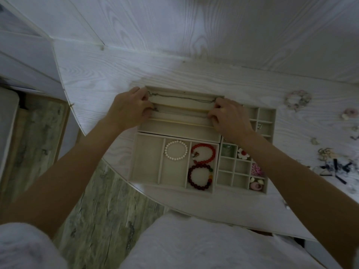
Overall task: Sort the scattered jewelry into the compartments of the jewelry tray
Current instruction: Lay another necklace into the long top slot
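Note:
Beige velvet trays sit on the white table. The far tray has long slots. One thin chain lies in its rear slot. A second chain stretches along the middle slot, and my left hand pinches its left end while my right hand pinches its right end. The near tray holds a pearl bracelet, a red bead bracelet and a dark red bead bracelet. The grid tray on the right holds flower pieces and small items.
Loose jewelry lies scattered on the table to the right: a pale bead bracelet, a pink piece, and dark clips and earrings. The table's curved front edge runs just below the trays; floor shows to the left.

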Motion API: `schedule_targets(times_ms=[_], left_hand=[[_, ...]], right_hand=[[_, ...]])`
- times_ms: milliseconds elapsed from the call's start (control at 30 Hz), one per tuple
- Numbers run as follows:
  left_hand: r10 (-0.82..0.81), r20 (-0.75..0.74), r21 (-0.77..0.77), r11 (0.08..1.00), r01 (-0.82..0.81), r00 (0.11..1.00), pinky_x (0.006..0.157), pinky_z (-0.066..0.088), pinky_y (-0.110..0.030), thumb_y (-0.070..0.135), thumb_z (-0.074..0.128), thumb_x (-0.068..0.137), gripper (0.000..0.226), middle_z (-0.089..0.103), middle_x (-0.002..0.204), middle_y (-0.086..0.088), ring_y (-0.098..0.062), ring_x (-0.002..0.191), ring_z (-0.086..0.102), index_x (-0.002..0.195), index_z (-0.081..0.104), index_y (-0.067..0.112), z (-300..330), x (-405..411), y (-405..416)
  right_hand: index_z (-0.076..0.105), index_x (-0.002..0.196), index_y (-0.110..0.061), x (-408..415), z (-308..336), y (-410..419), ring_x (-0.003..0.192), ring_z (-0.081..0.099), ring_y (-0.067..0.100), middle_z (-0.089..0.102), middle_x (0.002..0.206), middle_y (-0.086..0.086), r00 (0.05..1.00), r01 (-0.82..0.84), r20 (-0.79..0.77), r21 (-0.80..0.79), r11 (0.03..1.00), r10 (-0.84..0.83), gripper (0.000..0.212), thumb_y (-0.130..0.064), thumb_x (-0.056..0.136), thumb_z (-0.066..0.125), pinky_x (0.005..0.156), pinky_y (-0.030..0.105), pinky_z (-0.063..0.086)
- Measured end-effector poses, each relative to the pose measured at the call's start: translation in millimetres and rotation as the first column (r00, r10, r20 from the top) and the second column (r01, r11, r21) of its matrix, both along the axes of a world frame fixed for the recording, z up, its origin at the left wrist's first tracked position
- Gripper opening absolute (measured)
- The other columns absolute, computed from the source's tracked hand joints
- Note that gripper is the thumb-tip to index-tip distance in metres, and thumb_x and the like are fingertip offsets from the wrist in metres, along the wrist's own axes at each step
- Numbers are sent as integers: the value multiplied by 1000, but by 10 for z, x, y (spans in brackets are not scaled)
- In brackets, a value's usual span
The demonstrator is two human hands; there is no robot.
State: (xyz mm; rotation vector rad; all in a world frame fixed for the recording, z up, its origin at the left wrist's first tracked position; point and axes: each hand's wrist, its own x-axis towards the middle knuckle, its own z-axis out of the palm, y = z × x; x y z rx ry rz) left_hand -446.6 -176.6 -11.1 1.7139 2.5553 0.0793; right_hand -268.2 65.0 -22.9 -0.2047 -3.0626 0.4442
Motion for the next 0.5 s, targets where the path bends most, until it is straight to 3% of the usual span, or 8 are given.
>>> schedule_targets(times_ms=[133, 500], left_hand=[[59, -18, -24, 998, -60, 998, 46, 32, -24, 24, 84, 67, 17, 56, 76, -9, -28, 68, 57, 72, 75, 12, -37, 46, 46], [21, -42, -37, 999, -23, 999, 45, 34, -25, 15, 82, 68, 6, 56, 72, -8, -29, 66, 56, 69, 76, 15, -37, -2, 67]], right_hand=[[74, 71, -13, -51, 11, -46, 56, 57, 25, 58, 65, 6, 999, -54, -4, 36, 998, 54, 4, -12, 72, 78, 53, 23, 36], [66, 52, -15, -80, 19, -49, 45, 51, 17, 53, 56, -1, 966, -107, 256, 278, 955, 33, 22, -10, 61, 85, 46, 17, 21]])
